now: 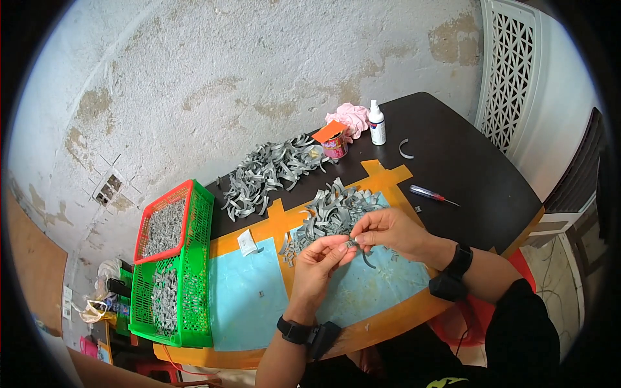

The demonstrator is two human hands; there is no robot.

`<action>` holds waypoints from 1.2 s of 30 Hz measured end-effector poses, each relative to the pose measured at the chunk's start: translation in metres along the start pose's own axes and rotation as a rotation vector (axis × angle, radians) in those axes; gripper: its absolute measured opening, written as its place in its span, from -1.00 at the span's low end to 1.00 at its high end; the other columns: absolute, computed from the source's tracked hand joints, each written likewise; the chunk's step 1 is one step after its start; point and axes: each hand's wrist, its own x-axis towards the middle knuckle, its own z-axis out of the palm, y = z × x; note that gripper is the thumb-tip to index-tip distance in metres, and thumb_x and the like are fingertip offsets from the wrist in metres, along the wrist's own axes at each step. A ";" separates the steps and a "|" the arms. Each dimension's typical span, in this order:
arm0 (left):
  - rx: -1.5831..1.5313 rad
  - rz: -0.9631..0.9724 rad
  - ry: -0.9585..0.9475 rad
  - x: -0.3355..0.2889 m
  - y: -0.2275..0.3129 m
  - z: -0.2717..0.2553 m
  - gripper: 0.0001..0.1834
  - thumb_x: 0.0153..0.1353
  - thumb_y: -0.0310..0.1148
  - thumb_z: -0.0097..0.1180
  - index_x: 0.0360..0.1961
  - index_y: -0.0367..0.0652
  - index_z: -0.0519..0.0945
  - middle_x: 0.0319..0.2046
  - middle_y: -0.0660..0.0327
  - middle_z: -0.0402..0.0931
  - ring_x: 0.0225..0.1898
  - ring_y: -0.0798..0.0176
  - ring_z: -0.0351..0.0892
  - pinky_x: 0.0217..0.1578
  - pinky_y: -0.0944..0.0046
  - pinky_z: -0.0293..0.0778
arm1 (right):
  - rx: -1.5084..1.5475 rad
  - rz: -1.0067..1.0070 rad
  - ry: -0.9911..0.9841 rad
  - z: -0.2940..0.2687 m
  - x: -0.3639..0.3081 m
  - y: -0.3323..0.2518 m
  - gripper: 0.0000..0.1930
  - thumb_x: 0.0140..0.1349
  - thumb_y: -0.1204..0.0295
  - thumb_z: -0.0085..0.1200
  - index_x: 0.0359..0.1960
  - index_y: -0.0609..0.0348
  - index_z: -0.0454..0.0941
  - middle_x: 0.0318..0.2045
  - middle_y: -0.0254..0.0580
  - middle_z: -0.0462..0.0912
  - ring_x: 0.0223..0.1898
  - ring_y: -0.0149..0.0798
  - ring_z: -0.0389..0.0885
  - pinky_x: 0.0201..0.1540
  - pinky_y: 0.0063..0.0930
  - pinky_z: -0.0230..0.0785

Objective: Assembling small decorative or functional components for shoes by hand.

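Observation:
My left hand (321, 260) and my right hand (390, 231) meet over the near part of the table, fingertips pinched together. Between them is a small grey part (352, 244), mostly covered by the fingers. A dark curved strip (369, 260) shows just below the fingertips; whether it is joined to the held part I cannot tell. Right behind the hands lies a heap of grey curved strips (336, 210). Small loose grey pieces (296, 248) are scattered at its left edge, beside my left hand.
A larger heap of grey strips (275, 169) lies farther back. On the left, a red basket (189, 223) sits on a green basket (202, 271), both holding small grey pieces. Behind stand a tin (335, 146), a pink cloth (350, 119) and a white bottle (377, 124). A screwdriver (432, 194) lies right.

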 end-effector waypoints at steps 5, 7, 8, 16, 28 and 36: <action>0.010 -0.012 -0.019 -0.002 0.000 0.002 -0.81 0.23 -0.57 0.08 -0.12 -0.31 0.57 -0.24 0.10 0.61 -0.21 0.28 0.64 -0.14 0.39 0.58 | 0.009 0.043 -0.014 -0.002 0.000 0.004 -0.85 0.16 0.55 0.14 -0.23 0.28 0.52 -0.36 -0.26 0.60 -0.36 -0.45 0.55 -0.25 -0.59 0.41; 0.017 -0.026 -0.019 -0.003 0.001 0.002 -0.80 0.23 -0.57 0.08 -0.12 -0.31 0.57 -0.24 0.09 0.62 -0.20 0.28 0.64 -0.14 0.38 0.58 | 0.021 0.047 -0.007 -0.003 0.000 0.003 -0.83 0.15 0.55 0.16 -0.22 0.27 0.51 -0.37 -0.25 0.60 -0.36 -0.45 0.55 -0.26 -0.59 0.41; 0.021 -0.038 -0.013 -0.003 0.001 0.003 -0.80 0.23 -0.57 0.08 -0.11 -0.31 0.57 -0.25 0.08 0.62 -0.21 0.27 0.64 -0.13 0.38 0.59 | 0.008 0.046 -0.006 -0.003 0.000 0.003 -0.83 0.14 0.56 0.17 -0.23 0.27 0.51 -0.38 -0.25 0.60 -0.37 -0.45 0.55 -0.27 -0.60 0.41; 0.068 -0.060 0.008 -0.003 0.002 0.000 -0.80 0.22 -0.56 0.10 -0.12 -0.31 0.60 -0.23 0.07 0.63 -0.23 0.26 0.65 -0.13 0.35 0.59 | -0.059 0.020 -0.007 -0.008 0.001 0.000 -0.82 0.10 0.58 0.18 -0.25 0.27 0.50 -0.43 -0.23 0.61 -0.42 -0.44 0.58 -0.31 -0.60 0.41; 0.169 -0.041 -0.083 -0.002 0.001 -0.004 -0.79 0.26 -0.58 0.03 -0.10 -0.36 0.58 -0.22 0.05 0.61 -0.17 0.22 0.64 -0.06 0.28 0.56 | -0.131 0.058 -0.033 -0.005 -0.001 -0.008 -0.73 0.07 0.57 0.24 -0.19 0.32 0.48 -0.45 -0.22 0.59 -0.42 -0.43 0.61 -0.40 -0.62 0.43; 0.134 -0.106 -0.057 -0.005 0.006 -0.002 -0.79 0.23 -0.58 0.08 -0.10 -0.36 0.58 -0.22 0.06 0.62 -0.20 0.23 0.64 -0.09 0.32 0.57 | -0.121 -0.004 -0.099 -0.005 0.000 0.000 -0.68 0.03 0.61 0.27 -0.19 0.34 0.43 -0.45 -0.23 0.55 -0.45 -0.45 0.58 -0.40 -0.62 0.46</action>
